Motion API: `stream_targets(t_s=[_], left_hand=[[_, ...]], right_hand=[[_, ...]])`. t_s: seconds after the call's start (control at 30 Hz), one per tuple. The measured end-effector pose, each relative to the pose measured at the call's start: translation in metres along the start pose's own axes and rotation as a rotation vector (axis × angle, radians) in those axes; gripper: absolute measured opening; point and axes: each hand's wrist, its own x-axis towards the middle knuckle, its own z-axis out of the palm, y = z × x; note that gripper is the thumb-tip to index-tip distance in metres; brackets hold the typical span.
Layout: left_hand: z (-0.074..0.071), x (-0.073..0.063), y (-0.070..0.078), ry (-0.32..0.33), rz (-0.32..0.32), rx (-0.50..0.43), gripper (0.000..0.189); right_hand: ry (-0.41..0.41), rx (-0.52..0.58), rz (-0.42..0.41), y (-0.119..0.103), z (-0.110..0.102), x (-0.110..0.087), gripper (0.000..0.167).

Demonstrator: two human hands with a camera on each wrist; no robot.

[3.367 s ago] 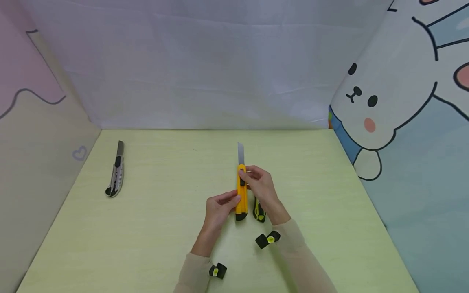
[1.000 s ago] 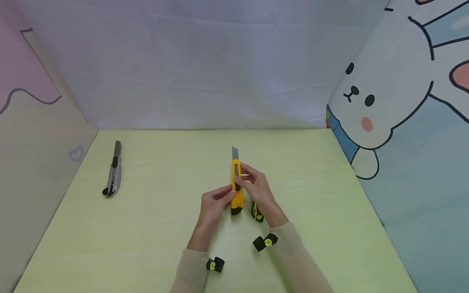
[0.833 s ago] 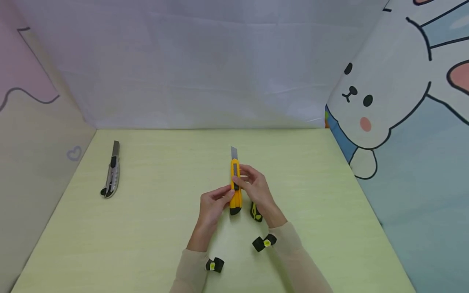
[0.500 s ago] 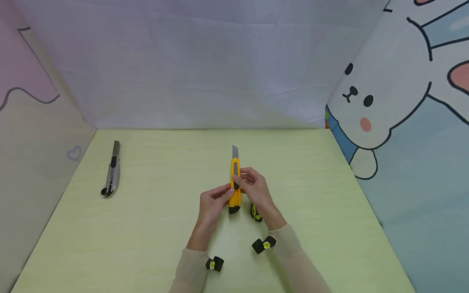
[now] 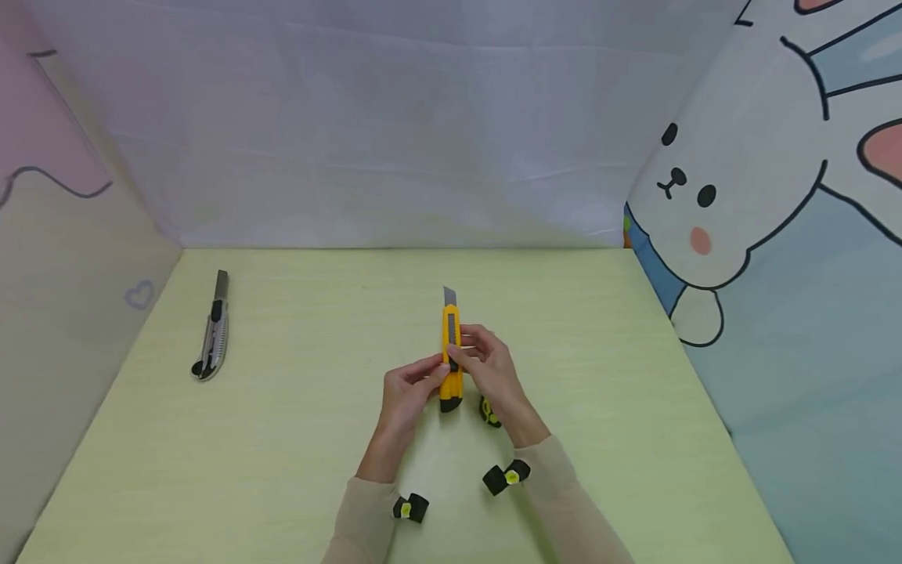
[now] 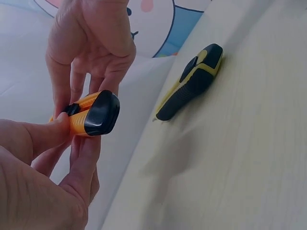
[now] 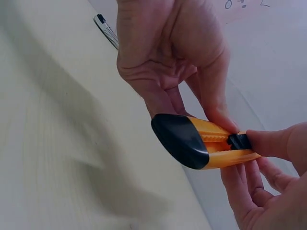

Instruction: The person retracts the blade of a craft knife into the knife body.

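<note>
A yellow utility knife (image 5: 451, 385) with a black end cap (image 7: 180, 141) is held above the table, its blade (image 5: 449, 296) pointing away and sticking out a short way. My left hand (image 5: 405, 399) pinches the body from the left, near its lower half. From the right, my right hand (image 5: 493, 376) grips it with the thumb on the black slider (image 7: 239, 142). Below and beside the right hand lies a black-and-lime utility knife (image 6: 192, 84), partly covered by that hand in the head view.
A silver-and-black utility knife (image 5: 214, 337) lies at the far left of the pale table (image 5: 296, 439), blade out. A white cloth wall (image 5: 395, 141) stands behind the table, with a printed sheet (image 5: 796, 329) on the right.
The right thumb and the slider have moved down the yellow utility knife toward its end cap, and the blade sticks out less than before. Both hands keep their hold; the other knives lie still.
</note>
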Motion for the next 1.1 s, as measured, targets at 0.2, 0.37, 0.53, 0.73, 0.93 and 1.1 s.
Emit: stream_targets(t_s=[0.2,0.37,0.53,0.73,0.93,1.1], left_hand=[[-0.0010,0.0002,0.0017,0.006,-0.022,-0.009,0.028],[-0.0004,0.0011,0.0043,0.013,-0.017,0.004,0.027],[-0.0006,0.0022,0.0048,0.001,-0.016,0.005,0.028],[-0.0037,0.0032,0.0073,-0.001,-0.012,-0.001,0.029],[-0.0067,0.0039,0.0087,-0.010,-0.018,0.001,0.031],[-0.0058,0.0038,0.0088,-0.011,-0.018,-0.020,0.035]], right_hand=[[-0.018,0.006,-0.002,-0.0005,-0.0003,-0.0001,0.040],[-0.040,0.001,-0.009,-0.0014,-0.0015,-0.0012,0.045],[-0.053,0.008,-0.014,-0.0006,-0.0032,-0.0005,0.045],[-0.069,0.035,-0.001,-0.0005,-0.0014,-0.0012,0.050],[-0.073,0.060,0.041,0.0029,-0.0004,-0.0003,0.054],[-0.063,0.079,0.071,0.0025,-0.0006,-0.0015,0.053]])
